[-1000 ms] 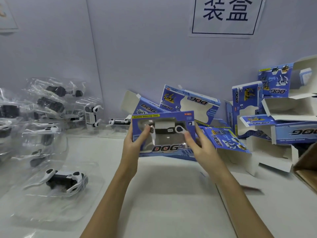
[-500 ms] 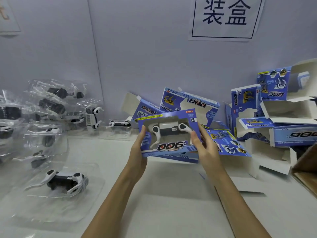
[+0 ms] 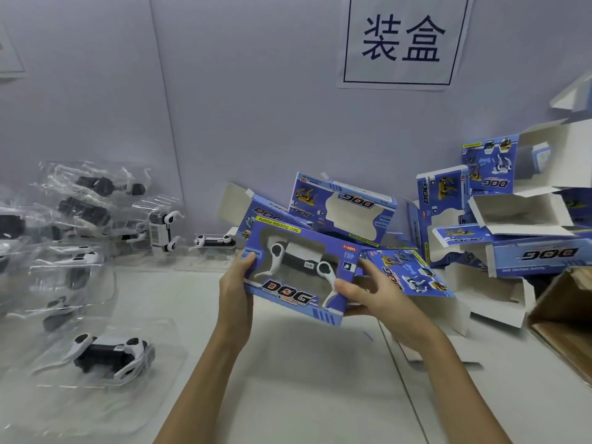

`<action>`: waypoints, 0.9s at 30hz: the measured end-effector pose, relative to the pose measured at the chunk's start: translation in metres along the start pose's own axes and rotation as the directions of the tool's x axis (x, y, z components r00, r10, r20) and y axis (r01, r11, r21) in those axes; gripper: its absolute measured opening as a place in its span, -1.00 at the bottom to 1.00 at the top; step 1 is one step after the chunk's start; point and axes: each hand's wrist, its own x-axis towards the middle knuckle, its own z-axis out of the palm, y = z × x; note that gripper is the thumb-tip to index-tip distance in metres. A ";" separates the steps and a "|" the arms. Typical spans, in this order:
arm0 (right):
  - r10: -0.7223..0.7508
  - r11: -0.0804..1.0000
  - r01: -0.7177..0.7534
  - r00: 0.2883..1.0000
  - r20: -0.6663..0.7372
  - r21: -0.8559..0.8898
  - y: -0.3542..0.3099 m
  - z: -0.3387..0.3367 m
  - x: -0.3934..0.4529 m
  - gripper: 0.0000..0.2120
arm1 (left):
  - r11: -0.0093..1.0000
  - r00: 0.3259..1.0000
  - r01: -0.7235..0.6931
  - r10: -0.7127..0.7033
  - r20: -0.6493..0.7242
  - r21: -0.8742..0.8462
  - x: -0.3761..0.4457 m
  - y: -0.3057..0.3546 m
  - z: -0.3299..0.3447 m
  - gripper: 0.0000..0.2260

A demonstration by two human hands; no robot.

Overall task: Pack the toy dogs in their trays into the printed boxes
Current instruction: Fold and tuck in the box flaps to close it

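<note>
White table (image 3: pixel 304 379) (both hands gripping box (image 3: pixel 298 270))

You've tilted the boxed toy dog (image 3: pixel 299 274) clockwise, its right end now dipping toward lower right of the frame; your right hand (image 3: pixel 381 299) has slid under that end, your left hand (image 3: pixel 235 293) sits higher.

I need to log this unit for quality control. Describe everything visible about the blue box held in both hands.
The blue printed box is card, with a large window showing a white and black toy dog inside. Print reads "FUNNY MOVING DOG" in yellow along the top and "DOG" in bold below. It is held clear of the table, window toward the camera, tilted down to the right. The left hand grips its left end; the right hand grips its lower right corner.
</note>
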 end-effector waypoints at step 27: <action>-0.148 0.977 -0.006 0.693 -0.706 -0.211 -0.013 -0.106 -0.031 -0.75 | 0.961 0.990 0.125 -0.138 0.036 0.246 -0.004 -0.013 0.015 -0.38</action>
